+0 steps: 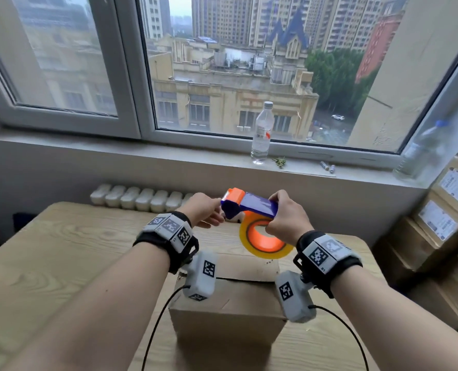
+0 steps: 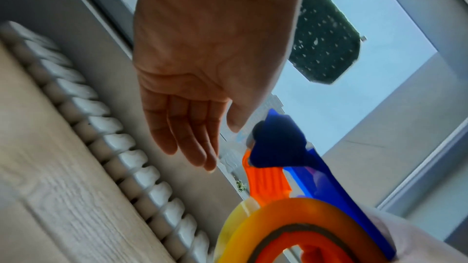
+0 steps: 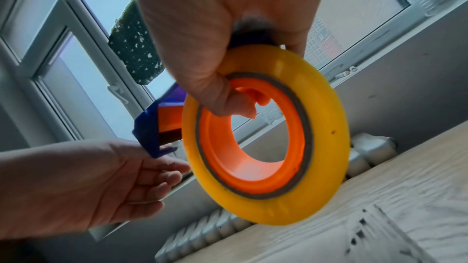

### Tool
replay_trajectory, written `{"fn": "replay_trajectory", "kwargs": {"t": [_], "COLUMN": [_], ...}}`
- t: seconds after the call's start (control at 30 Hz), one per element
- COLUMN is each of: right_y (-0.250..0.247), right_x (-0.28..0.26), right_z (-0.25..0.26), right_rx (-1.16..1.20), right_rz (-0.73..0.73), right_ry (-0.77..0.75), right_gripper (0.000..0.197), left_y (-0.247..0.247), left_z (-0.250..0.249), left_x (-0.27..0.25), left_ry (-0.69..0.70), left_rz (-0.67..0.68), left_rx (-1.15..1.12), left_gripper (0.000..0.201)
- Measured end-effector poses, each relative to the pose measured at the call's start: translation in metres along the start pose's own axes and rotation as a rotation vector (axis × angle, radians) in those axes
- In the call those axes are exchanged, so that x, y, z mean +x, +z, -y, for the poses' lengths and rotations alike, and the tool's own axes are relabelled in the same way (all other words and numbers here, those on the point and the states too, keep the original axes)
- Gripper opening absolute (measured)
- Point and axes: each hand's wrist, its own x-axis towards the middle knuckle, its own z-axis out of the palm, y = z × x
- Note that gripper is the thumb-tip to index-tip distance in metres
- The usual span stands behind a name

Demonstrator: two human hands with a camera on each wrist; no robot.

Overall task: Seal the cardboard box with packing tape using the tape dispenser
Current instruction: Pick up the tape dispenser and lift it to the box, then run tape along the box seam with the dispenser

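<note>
A brown cardboard box (image 1: 228, 311) stands on the wooden table (image 1: 61, 263) just in front of me, its top flaps folded down with a dark seam across. Above its far edge my right hand (image 1: 287, 212) grips the blue and orange tape dispenser (image 1: 249, 203), thumb hooked into the core of the yellow tape roll (image 1: 265, 236) (image 3: 324, 127). My left hand (image 1: 206, 210) (image 2: 200, 137) hovers at the dispenser's blue front end (image 2: 278, 147) (image 3: 149, 133), fingers straight and holding nothing. Whether they touch the tape end is unclear.
A water bottle (image 1: 262, 132) and small batteries (image 1: 327, 166) sit on the window sill, with a second bottle (image 1: 420, 153) at its right end. Labelled cardboard boxes (image 1: 442, 236) are stacked at the right. A white radiator (image 1: 139, 199) runs behind the table.
</note>
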Motion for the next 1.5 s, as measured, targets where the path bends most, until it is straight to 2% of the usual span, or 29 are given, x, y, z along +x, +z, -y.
{"fn": "replay_trajectory", "kwargs": {"t": [0.13, 0.4, 0.6, 0.7, 0.87, 0.97, 1.23, 1.5], "right_y": [0.010, 0.024, 0.025, 0.024, 0.022, 0.022, 0.018, 0.017], "right_x": [-0.010, -0.019, -0.023, -0.022, -0.019, -0.022, -0.026, -0.031], "right_z": [0.018, 0.038, 0.050, 0.055, 0.067, 0.071, 0.074, 0.064], "right_rx": [-0.043, -0.046, -0.057, 0.051, 0.066, 0.021, -0.068, -0.159], "right_rz": [0.018, 0.091, 0.153, 0.219, 0.267, 0.286, 0.302, 0.358], "right_ry": [-0.040, -0.095, -0.209, -0.246, -0.299, -0.315, -0.377, -0.347], "right_gripper": [0.044, 0.046, 0.070, 0.079, 0.069, 0.070, 0.069, 0.068], "left_y": [-0.018, -0.039, -0.048, -0.055, -0.062, -0.064, -0.064, -0.045], "left_z": [0.013, 0.034, 0.043, 0.047, 0.056, 0.064, 0.076, 0.089], "left_x": [-0.013, -0.026, -0.030, -0.030, -0.035, -0.037, -0.031, -0.028], "left_ry": [-0.003, 0.005, -0.004, -0.008, -0.022, -0.025, -0.022, -0.083], "left_rz": [0.001, -0.039, -0.087, -0.132, -0.138, -0.129, -0.206, -0.147], "left_rx": [-0.148, -0.106, -0.118, -0.107, -0.108, -0.126, -0.132, -0.134], "left_gripper": [0.026, 0.027, 0.033, 0.033, 0.030, 0.027, 0.026, 0.032]}}
